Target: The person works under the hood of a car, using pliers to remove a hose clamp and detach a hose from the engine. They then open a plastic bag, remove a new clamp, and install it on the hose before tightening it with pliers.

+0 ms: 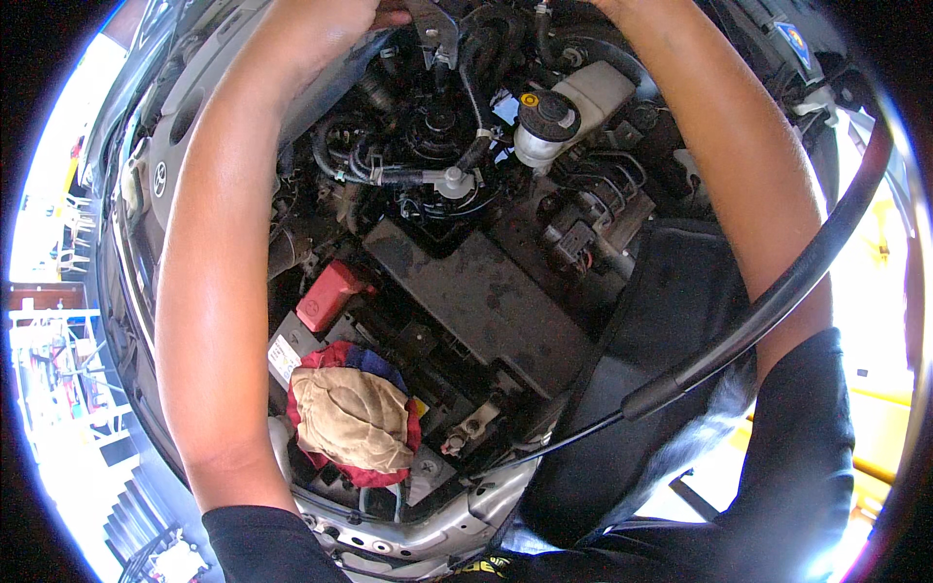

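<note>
Both my arms reach forward over a car's engine bay. My left hand [369, 14] shows only in part at the top edge, beside a dark metal bracket [434, 34]; whether its fingers grip anything is hidden. Beyond the upper edge, my right hand is cut off, and just the forearm [714, 107] shows. Between the arms lie black hoses, a metal hose fitting [453, 183] and a whitish fluid reservoir [593, 97] with a black cap [549, 115].
A bunched beige and red cloth [352, 418] rests on the battery, near a red terminal cover [328, 295]. A long black cover [486, 301] lies beyond. At right, a black rod [768, 311] slants upward over a dark fender cover [671, 291].
</note>
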A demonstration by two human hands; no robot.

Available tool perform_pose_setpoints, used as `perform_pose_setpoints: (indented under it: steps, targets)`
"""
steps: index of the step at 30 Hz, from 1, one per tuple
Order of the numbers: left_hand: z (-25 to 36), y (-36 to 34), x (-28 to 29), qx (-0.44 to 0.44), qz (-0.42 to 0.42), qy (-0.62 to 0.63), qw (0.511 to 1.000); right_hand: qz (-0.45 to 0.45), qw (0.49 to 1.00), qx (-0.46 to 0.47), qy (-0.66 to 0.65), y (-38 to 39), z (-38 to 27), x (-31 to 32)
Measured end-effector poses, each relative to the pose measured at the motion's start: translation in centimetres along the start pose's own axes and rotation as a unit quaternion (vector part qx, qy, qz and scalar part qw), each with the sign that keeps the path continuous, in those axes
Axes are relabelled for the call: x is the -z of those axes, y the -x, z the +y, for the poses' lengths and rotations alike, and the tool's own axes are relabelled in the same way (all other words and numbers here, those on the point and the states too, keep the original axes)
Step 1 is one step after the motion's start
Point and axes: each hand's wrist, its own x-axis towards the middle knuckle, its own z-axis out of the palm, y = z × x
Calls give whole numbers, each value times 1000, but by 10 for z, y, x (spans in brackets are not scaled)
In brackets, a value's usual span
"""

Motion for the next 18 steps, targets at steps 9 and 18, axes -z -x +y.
perform_pose_setpoints:
  steps: [9,18]
  targets:
    - [4,26,-4,-54,-1,-99,994,175,981,-20,78,-11,6,-23]
    - [-76,11,17,-126,-93,-176,972,162,976,26,140,-20,10,-42]
